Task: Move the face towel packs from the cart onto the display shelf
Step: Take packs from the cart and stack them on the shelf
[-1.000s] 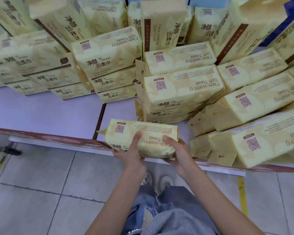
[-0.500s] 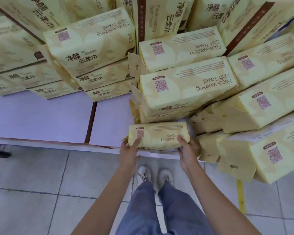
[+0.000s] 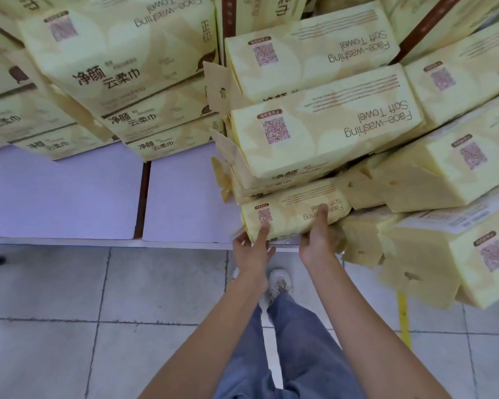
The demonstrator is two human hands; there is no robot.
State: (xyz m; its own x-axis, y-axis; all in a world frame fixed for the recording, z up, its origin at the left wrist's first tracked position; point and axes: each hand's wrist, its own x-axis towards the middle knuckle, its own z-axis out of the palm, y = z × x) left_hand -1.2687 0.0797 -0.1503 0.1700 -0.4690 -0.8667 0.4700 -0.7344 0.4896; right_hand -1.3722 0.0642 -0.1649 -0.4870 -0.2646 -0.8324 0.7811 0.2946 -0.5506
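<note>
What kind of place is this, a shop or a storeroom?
Probably a shop or supermarket aisle: many identical face towel packs are stacked on a low, pale display shelf, with a tiled floor below.

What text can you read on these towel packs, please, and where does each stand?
"Face-washing Soft Towel": upside down on the middle pack and the held pack, there partly under the right thumb.
"净颜 云柔巾": front of the left pack.
QR codes and small print: too blurred to read.
</note>
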